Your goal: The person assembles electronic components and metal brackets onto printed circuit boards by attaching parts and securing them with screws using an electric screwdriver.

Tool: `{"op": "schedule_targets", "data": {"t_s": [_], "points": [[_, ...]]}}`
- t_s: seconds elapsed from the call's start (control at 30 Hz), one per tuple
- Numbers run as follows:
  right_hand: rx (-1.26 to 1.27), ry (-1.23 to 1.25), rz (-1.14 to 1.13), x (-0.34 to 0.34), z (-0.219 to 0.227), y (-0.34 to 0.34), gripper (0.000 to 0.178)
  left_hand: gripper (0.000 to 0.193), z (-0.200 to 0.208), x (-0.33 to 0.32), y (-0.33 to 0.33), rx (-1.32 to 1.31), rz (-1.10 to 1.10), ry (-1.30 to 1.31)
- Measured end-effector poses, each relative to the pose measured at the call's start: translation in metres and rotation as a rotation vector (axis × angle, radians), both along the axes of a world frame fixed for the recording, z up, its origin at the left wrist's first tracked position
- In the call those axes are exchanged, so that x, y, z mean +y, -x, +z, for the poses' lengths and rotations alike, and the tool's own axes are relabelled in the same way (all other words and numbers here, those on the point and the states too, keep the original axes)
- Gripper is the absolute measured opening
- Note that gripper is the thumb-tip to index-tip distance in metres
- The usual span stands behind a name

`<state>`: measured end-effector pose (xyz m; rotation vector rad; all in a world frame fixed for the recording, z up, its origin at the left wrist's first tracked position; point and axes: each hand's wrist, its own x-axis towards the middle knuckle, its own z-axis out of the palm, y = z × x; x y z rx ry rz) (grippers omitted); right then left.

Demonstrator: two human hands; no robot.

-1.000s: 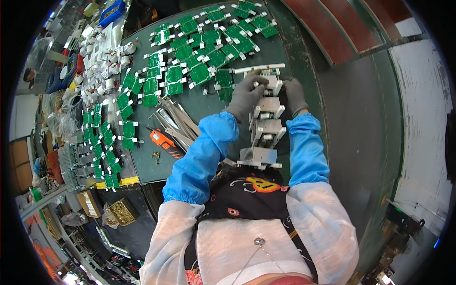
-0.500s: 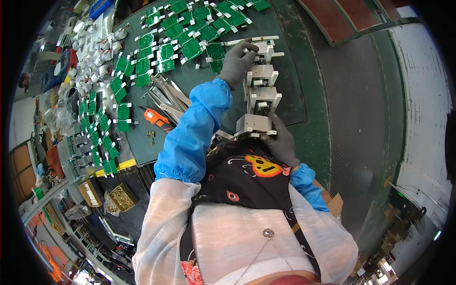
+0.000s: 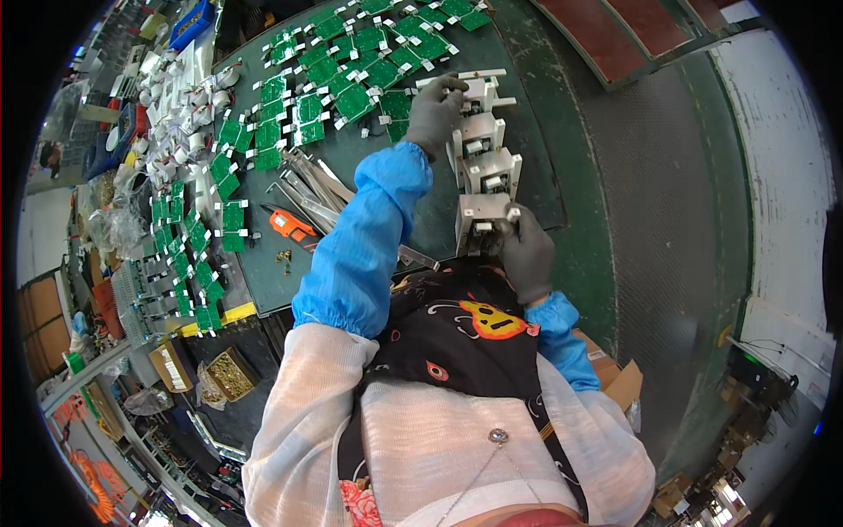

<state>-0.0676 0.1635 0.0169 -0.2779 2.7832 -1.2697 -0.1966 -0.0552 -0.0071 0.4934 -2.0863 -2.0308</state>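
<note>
A row of white metal housings runs from the far edge of the work area toward my body, at the right side of the table. My gloved left hand has its fingers bent over the farthest housing. Down at the near end, my gloved right hand pinches the right corner of the nearest housing, which stands with its open side toward me. Between them are two more housings, one farther and one nearer. Small dark and white parts show inside them; their details are too small to make out.
Left of the row lie many green circuit boards with white connectors. Closer in are a bundle of metal strips, an orange utility knife and small brass-coloured screws. A box of brass-coloured parts sits below the table's left edge.
The nearest housing has turned from flat face up to open side showing and sits closer to the row. My right hand has shifted with it; my left hand stays at the far end.
</note>
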Motion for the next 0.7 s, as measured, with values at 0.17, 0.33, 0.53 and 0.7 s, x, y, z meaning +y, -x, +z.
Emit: {"op": "schedule_targets", "data": {"t_s": [0.17,0.33,0.53,0.7], "points": [[0.212,-0.031,0.075,-0.006,-0.011,0.008,0.026,0.034,0.027,-0.021,0.004,-0.177,-0.185,0.073],[0.103,-0.045,0.011,0.001,-0.013,0.006,0.028,0.049,0.028,0.000,-0.053,0.111,0.310,0.277],[0.214,-0.049,0.062,-0.002,-0.012,0.000,0.027,0.037,0.029,0.044,-0.107,-0.123,-0.103,0.757],[0.214,0.027,0.059,0.011,-0.008,-0.013,0.026,0.021,0.028,0.049,-0.111,-0.038,-0.068,0.538]]}}
